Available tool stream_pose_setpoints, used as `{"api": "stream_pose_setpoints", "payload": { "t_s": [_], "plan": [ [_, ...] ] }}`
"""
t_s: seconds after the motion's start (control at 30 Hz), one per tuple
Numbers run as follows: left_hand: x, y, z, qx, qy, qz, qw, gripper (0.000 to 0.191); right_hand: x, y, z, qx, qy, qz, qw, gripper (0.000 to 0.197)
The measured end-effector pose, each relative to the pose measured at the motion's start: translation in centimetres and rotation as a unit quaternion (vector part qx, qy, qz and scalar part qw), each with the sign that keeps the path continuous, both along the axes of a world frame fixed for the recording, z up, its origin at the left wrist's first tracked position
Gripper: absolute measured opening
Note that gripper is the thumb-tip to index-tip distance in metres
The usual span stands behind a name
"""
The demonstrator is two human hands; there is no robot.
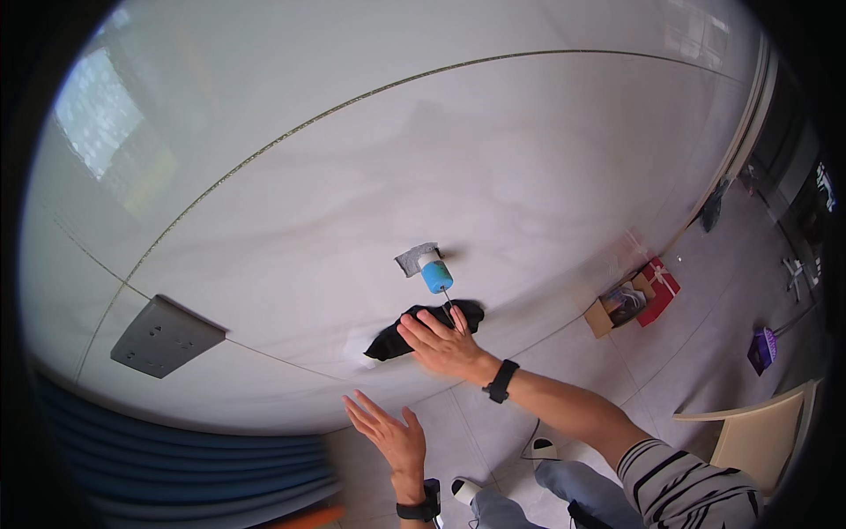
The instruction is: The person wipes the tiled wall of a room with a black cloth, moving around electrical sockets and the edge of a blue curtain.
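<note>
A glossy tiled wall [317,251] fills most of the view. From a rough grey mortar patch [410,260] projects a white and blue cylindrical fitting [436,274], with a thin wire or cord [447,301] running down from its end. My right hand [436,338], fingers spread, lies over a black cloth or bag [390,344] below the fitting; whether it grips the black item or the wire is unclear. Lower down and to the left, my left hand [393,433] is raised with fingers apart, holding nothing. Each wrist wears a black strap.
A grey socket panel [167,337] is on the wall at left, above blue folded material [185,469]. On the floor at right are an open cardboard box [600,321], a red box [661,291], a purple item [763,350] and a pale chair [760,440].
</note>
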State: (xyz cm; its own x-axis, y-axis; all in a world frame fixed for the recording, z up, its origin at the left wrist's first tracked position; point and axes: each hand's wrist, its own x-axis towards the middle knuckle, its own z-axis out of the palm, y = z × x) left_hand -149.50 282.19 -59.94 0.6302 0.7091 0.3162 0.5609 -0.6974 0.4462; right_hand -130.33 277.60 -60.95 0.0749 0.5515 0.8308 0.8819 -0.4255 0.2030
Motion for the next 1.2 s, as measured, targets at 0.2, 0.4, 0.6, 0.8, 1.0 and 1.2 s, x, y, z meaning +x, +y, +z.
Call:
{"api": "stream_pose_setpoints", "payload": {
  "t_s": [0.2, 0.4, 0.6, 0.8, 1.0, 1.2],
  "plan": [
    [-3.5, 1.1, 0.2, 0.028, 0.032, 0.053, 0.998, 0.095, 9.3, -8.5, 1.5, 0.394, 0.253, -0.136, 0.873, 0.06],
    [-2.3, 1.4, -2.5, 0.028, 0.02, 0.04, 0.999, 0.096, 0.9, -2.1, -4.4, 0.069, 0.211, -0.058, 0.973, 0.061],
    [-2.5, 1.5, -3.0, 0.037, 0.023, 0.008, 0.999, 0.096, 3.8, -4.6, -3.6, -0.057, 0.017, -0.043, 0.997, 0.053],
    [-1.4, 2.8, -4.6, 0.07, -0.02, 0.073, 0.995, 0.088, 12.2, -10.9, -0.9, 0.395, 0.208, -0.118, 0.887, 0.058],
    [5.5, 0.3, -9.8, 0.115, -0.151, 0.035, 0.981, 0.076, 4.0, -3.6, -7.7, 0.053, -0.014, -0.057, 0.997, 0.063],
    [8.6, 0.9, -16.2, 0.163, -0.147, 0.042, 0.975, 0.074, 14.1, -14.0, -5.5, 0.087, -0.063, -0.059, 0.992, 0.057]
  ]
}}
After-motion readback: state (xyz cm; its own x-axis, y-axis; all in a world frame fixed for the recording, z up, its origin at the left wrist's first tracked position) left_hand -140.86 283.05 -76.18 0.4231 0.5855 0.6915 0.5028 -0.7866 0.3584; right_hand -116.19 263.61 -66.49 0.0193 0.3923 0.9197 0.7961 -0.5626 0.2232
